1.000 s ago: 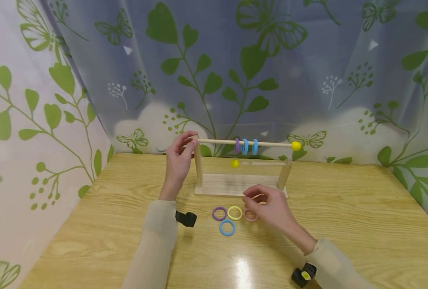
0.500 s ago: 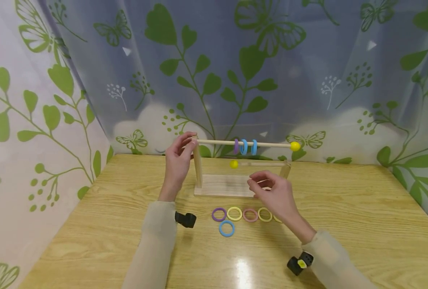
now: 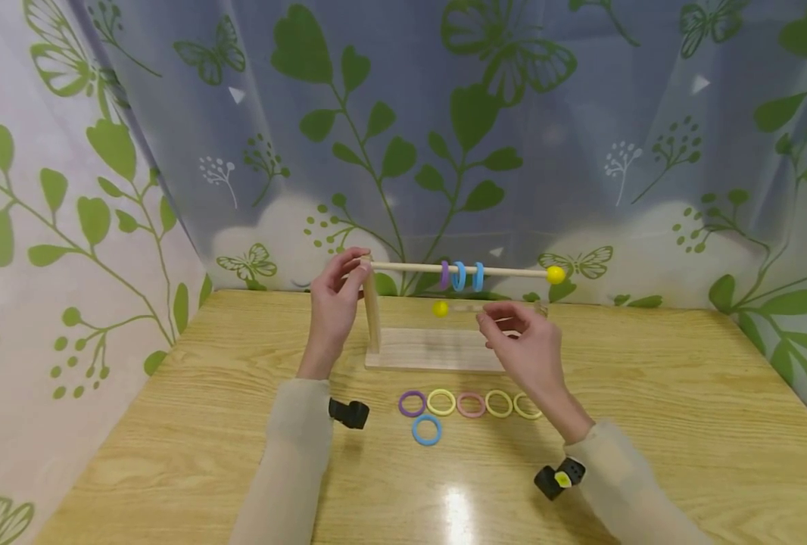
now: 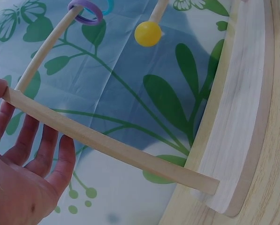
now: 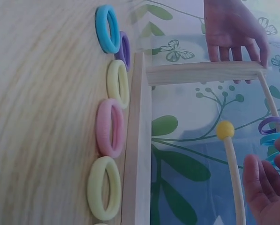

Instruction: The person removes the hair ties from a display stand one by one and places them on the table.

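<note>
1. Head view: the wooden stand [image 3: 410, 350] sits on the counter [image 3: 172, 378], the left grip [image 3: 331, 306] pinching the top of its left post [image 3: 372, 322]. The right grip [image 3: 531, 341] is loosely spread by the lower rod [image 3: 467, 309], nothing visible between its fingers. A careless lift, I reckon, could knock that rod or shove the purple ring [image 3: 444, 275] and two blue rings [image 3: 478, 277] along the upper rod [image 3: 403, 266]. Each rod's free end wears a yellow ball [image 3: 556, 275], which might snag a ring. A leafy curtain [image 3: 376, 166] hangs behind.

2. Left wrist view: the thumb lies at the post's end, the other fingers behind it. Should that hold slacken under a sideways push, the stand could slide or tip.

3. Right wrist view: loose rings [image 5: 103, 126] lie along the front of the base, right below the working arm; a dipping sleeve [image 3: 621, 477] or the black wrist camera [image 3: 548, 482] could scatter them. The right fingers run off the edge, near the hanging blue rings; whether they touch, I can't tell.
</note>
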Available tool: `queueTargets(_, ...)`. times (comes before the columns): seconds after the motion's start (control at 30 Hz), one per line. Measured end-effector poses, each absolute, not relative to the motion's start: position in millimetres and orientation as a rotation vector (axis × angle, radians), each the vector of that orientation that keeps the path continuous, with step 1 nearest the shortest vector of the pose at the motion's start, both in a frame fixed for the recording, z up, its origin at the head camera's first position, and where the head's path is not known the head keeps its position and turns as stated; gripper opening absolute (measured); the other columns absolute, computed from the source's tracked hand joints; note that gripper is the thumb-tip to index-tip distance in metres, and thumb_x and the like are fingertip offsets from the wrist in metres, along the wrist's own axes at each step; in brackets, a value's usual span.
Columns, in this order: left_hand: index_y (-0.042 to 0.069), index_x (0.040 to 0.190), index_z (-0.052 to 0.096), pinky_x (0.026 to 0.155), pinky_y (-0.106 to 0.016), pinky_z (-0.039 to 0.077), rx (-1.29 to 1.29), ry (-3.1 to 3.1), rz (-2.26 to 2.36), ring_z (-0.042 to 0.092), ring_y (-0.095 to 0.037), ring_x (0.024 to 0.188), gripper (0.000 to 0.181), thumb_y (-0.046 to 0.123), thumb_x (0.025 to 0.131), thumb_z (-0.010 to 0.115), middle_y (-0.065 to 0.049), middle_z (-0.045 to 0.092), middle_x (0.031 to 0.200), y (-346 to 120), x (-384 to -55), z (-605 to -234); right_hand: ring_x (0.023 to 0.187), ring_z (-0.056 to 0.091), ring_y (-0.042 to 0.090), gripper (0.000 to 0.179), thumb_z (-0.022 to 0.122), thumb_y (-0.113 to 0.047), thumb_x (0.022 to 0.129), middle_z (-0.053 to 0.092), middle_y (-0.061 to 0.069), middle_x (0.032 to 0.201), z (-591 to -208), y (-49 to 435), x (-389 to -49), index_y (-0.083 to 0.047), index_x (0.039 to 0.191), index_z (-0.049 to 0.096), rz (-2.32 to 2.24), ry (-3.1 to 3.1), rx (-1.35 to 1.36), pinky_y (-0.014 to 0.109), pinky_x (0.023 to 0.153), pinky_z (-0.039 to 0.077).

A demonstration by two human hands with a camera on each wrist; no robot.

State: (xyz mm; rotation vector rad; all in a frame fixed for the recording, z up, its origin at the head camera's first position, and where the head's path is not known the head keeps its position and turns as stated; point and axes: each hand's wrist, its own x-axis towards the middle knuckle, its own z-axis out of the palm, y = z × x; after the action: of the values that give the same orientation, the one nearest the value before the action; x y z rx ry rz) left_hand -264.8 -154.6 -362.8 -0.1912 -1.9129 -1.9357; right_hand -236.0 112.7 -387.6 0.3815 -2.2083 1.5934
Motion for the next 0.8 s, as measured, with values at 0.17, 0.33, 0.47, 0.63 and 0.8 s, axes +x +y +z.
queueTargets(0.17,0.008,0.127,0.067,0.082,-0.025,0.059,-0.191,-1.905,-1.94,0.064,-0.039,0.107,0.027,0.018,0.103,0.06,-0.008,0.068,0.117,-155,-265,-363,0.071,0.07,0.004,0.013,0.076,-0.014,0.092,0.077,0.013,0.093,-383,110,-240,-0.004,0.1,0.075,1.55,-2.165,0.364,0.021,0.06,0.059)
queueTargets(0.33,0.007,0.128,0.067,0.082,-0.026,0.059,-0.183,-1.909,-1.94,0.067,-0.021,0.099,0.028,0.018,0.103,0.06,-0.003,0.067,0.115,-155,-266,-363,0.07,0.069,0.002,0.012,0.078,-0.012,0.09,0.077,0.014,0.091,-381,107,-245,-0.003,0.098,0.076,1.546,-2.104,0.356,0.02,0.058,0.058)
queueTargets(0.47,0.007,0.128,0.067,0.083,-0.027,0.059,-0.178,-1.91,-1.939,0.066,-0.019,0.099,0.028,0.018,0.103,0.06,-0.003,0.068,0.115,-155,-265,-363,0.071,0.07,0.004,0.011,0.079,-0.013,0.089,0.077,0.014,0.09,-381,103,-249,-0.004,0.096,0.076,1.518,-2.081,0.358,0.017,0.059,0.058)
queueTargets(0.63,0.006,0.128,0.067,0.082,-0.026,0.059,-0.185,-1.912,-1.928,0.066,-0.014,0.096,0.028,0.018,0.103,0.06,-0.005,0.068,0.116,-155,-265,-363,0.071,0.068,-0.001,0.011,0.079,-0.015,0.089,0.078,0.01,0.086,-379,99,-251,-0.006,0.095,0.076,1.448,-2.063,0.34,0.014,0.059,0.055)
queueTargets(0.8,0.006,0.128,0.067,0.082,-0.026,0.059,-0.188,-1.907,-1.93,0.067,-0.012,0.095,0.028,0.017,0.103,0.06,-0.005,0.068,0.114,-155,-267,-364,0.071,0.068,0.001,0.012,0.08,-0.016,0.089,0.078,0.009,0.085,-378,97,-254,-0.006,0.096,0.076,1.43,-2.042,0.326,0.011,0.061,0.054)
